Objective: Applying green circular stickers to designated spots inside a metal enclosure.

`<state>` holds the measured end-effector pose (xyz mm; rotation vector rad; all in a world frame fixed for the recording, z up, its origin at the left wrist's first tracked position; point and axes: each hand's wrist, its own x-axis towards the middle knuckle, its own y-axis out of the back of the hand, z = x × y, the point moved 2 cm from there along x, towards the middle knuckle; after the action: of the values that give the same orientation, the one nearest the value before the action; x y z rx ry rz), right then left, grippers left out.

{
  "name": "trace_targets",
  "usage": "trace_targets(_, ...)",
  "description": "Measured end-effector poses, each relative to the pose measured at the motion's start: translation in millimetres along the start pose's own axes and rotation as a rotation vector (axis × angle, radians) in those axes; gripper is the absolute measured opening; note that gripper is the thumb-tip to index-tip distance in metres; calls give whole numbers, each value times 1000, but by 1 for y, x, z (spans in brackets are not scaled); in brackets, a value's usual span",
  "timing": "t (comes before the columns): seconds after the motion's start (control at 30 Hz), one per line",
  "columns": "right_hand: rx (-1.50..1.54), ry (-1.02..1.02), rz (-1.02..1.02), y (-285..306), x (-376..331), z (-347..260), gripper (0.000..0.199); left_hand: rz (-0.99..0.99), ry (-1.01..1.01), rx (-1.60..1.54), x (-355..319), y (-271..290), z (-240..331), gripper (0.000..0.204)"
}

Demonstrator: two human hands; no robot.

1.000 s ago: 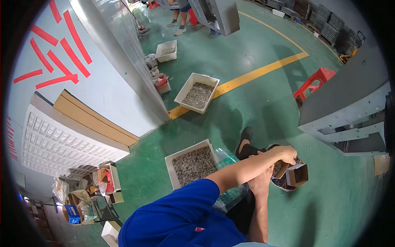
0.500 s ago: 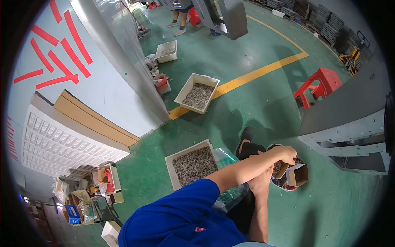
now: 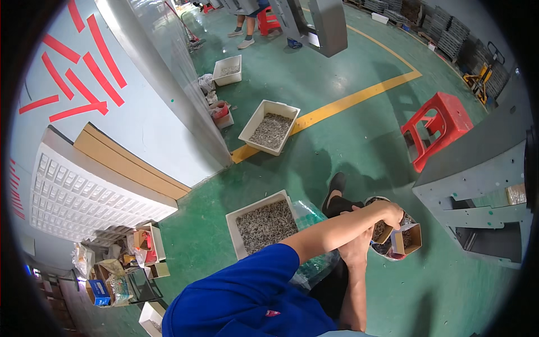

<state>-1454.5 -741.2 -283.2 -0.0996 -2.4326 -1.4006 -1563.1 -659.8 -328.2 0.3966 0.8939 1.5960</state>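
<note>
My left forearm crosses over to the right, and my left hand [image 3: 389, 214] bends its fingers down at a small cardboard box [image 3: 381, 231]. What those fingers pinch is too small to make out. Beneath that forearm lies my right hand [image 3: 355, 247], close to the same box; most of its fingers are hidden. A second open cardboard box [image 3: 411, 238] sits beside the first. Both rest in a round bucket [image 3: 391, 256] with small dark pieces in it.
Left of my legs, a white tub [image 3: 231, 229] holds small greyish pieces, with clear plastic sheeting [image 3: 309, 216] beside it. Another filled tub [image 3: 247, 137] stands farther off. Grey metal panels [image 3: 477, 208] rise at right by a red stool [image 3: 441, 126]. A person's legs [image 3: 245, 31] show far back.
The grey metal panels at the right and the grey frame at the top have shifted rightward, uncovering more of the red stool. My hands stay almost in place over the bucket.
</note>
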Motion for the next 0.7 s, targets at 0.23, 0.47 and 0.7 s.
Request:
trace_targets(0.23,-19,-12,-14,4,1,-3,29,-21,-16,1,4,-2,0,37)
trace_targets(0.47,32,-14,6,5,0,-4,30,-47,4,1,1,-1,2,37)
trace_targets(0.7,16,18,3,1,-1,1,30,-21,-39,27,3,-6,-2,34)
